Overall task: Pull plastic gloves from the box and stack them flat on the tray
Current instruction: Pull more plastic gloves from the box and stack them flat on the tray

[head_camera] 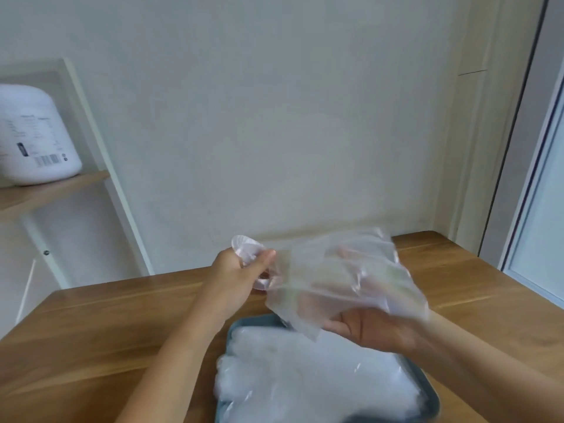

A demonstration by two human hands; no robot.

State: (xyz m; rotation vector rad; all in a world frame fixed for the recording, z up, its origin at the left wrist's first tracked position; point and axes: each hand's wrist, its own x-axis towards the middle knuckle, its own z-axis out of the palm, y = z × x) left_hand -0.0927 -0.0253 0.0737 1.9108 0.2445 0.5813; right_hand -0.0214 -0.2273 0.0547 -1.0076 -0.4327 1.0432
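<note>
A clear plastic glove (345,276) hangs stretched in the air above the table, between both hands. My left hand (241,270) pinches its crumpled left end with thumb and fingers. My right hand (369,328) lies palm-up under the glove's right part, its fingers showing through the film. Below them a grey-blue tray (425,384) holds a flat pile of several clear gloves (308,374). The glove box is not in view.
The tray rests on a wooden table (100,337) set against a white wall. A white appliance (33,135) sits on a wooden shelf (52,190) at the far left. A door frame (518,141) stands at the right.
</note>
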